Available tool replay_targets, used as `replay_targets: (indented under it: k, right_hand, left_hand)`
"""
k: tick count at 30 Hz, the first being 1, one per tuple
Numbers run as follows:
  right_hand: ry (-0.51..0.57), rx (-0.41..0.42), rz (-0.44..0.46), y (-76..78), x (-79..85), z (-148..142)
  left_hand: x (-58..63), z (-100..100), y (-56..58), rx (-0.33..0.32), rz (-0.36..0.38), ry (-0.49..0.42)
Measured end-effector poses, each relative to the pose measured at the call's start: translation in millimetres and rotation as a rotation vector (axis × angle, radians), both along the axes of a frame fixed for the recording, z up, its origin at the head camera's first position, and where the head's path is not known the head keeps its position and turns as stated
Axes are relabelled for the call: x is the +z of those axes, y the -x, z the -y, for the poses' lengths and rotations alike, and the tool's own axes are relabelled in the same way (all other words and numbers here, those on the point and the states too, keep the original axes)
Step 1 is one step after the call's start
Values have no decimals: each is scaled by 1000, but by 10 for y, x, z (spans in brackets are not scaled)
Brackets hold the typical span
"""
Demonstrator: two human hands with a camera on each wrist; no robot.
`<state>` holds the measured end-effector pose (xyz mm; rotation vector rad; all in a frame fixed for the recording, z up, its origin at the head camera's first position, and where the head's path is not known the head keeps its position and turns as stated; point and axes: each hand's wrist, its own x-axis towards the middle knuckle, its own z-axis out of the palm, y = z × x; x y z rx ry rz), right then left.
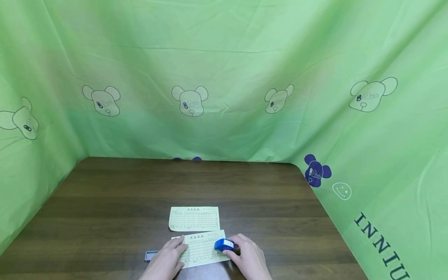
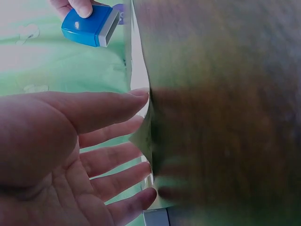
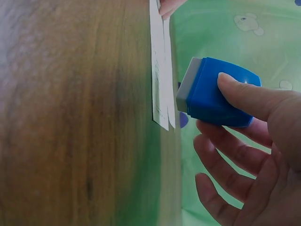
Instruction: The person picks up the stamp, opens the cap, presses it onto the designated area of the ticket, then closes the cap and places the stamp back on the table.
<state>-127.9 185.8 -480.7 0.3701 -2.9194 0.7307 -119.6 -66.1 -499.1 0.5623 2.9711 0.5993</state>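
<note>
My right hand [image 1: 246,254] pinches a blue self-inking stamp [image 1: 224,244] between thumb and fingers, over the right part of a printed receipt slip [image 1: 199,251]. In the right wrist view the stamp's grey-white base [image 3: 189,84] faces the table and stands a little apart from the paper. The fingertips of my left hand [image 1: 167,257] rest on the slip's left side, fingers extended. Under them a corner of the slip curls up in the left wrist view. Beside the left hand lies a small grey rectangular cap [image 1: 150,255], partly hidden by that hand.
A second printed slip [image 1: 194,219] lies flat just beyond the first, its lower left corner curved. Both are on a dark wood-grain table [image 1: 105,210]. A green curtain [image 1: 231,132] with bear drawings hangs along the back and both sides.
</note>
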Motion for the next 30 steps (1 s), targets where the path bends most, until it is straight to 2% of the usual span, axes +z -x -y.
replay_targets:
  k: [7,18,23,30]
  right_hand:
    - [-14,22,6,-16,19,-18]
    - [-145,168,-9,-46,37,-46]
    - [-166,205,-27,-56,13,-62]
    - [-197,242,-76,-58,11,-63]
  left_hand:
    - [1,10,-10,-6,-7,2]
    - [9,28,-21,-20,-16,-5]
    - [13,33,-22,-19,-8,-7]
    - [15,35,-32,-27,-34,-3]
